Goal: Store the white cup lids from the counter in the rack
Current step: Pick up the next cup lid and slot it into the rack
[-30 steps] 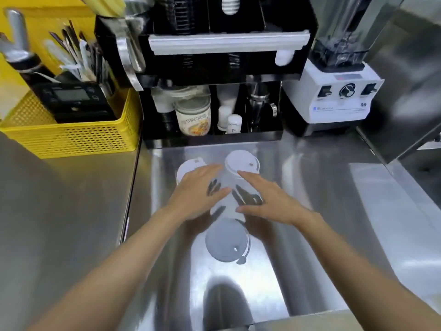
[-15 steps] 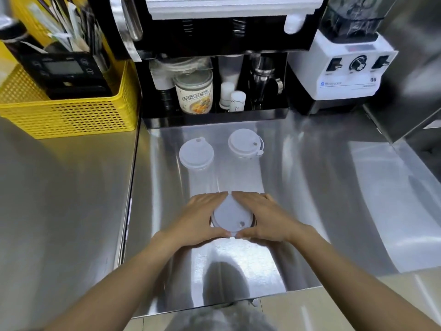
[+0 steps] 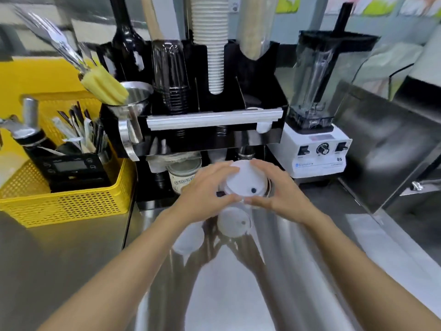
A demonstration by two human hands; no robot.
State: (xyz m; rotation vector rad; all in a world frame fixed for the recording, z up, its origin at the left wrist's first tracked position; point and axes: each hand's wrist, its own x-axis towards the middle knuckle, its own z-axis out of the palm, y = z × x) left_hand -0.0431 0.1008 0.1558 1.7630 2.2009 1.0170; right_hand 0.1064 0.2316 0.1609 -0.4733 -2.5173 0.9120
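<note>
A white cup lid (image 3: 243, 181) with a small dark hole is held in the air between both hands, in front of the black rack (image 3: 214, 120). My left hand (image 3: 205, 194) grips its left edge and my right hand (image 3: 279, 194) grips its right edge. Two more white lids lie on the steel counter (image 3: 238, 295) below: one (image 3: 233, 224) just under the held lid, another (image 3: 189, 238) to its left, partly behind my left wrist. The rack holds stacks of white and clear cups in its upper slots.
A yellow basket (image 3: 62, 201) with a scale and utensils stands at the left. A white-based blender (image 3: 317, 144) stands right of the rack. A jar (image 3: 182, 174) and bottles fill the rack's lower shelf. A steel wall panel rises at the far right.
Both hands closed on the nearest lid on the counter and lifted it up toward the rack. My view tilted upward, showing the rack's top.
</note>
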